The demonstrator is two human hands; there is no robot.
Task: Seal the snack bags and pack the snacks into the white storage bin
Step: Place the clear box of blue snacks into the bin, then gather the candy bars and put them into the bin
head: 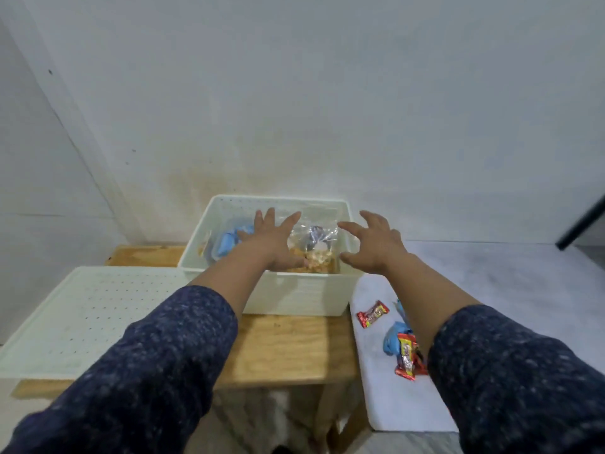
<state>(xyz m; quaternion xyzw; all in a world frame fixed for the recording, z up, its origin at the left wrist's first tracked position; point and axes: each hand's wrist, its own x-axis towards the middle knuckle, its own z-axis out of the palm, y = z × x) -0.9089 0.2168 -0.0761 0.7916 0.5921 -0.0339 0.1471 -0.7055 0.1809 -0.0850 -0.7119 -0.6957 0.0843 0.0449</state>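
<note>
The white storage bin stands on a wooden table. Inside lie a clear snack bag with pale and orange snacks and blue-wrapped snacks at the left. My left hand reaches into the bin with fingers spread, over the bags; whether it touches them I cannot tell. My right hand hovers over the bin's right rim, fingers spread and holding nothing. On a white cloth to the right lie a red candy bar, a blue wrapped snack and another red bar.
The bin's white perforated lid lies flat at the left, overhanging the wooden table. A white cloth covers a grey surface at the right. A white wall rises right behind the bin. A dark bar leans at the far right.
</note>
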